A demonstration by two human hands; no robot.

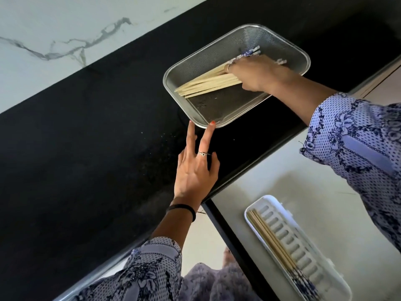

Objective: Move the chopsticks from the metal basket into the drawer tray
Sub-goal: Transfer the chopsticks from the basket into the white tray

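Now chopsticks (208,83) under right hand (258,74)

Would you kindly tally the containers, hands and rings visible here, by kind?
Metal basket: 1
White drawer tray: 1
Hands: 2 (left hand, right hand)
Rings: 2, one on each hand
Total: 6

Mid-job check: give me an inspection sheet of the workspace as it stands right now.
Surface: black countertop, a few pale specks.
Job's things: metal basket near the counter's front edge, holding a bundle of chopsticks; white drawer tray below, some chopsticks already inside along one side.
Clutter: nothing seen.
Grippers: right hand in the basket, closed over the bundle; left hand open, two fingertips touching the basket's near rim.
Cables: nothing seen.
Surroundings: marble-veined wall behind the counter; open drawer under the counter edge.
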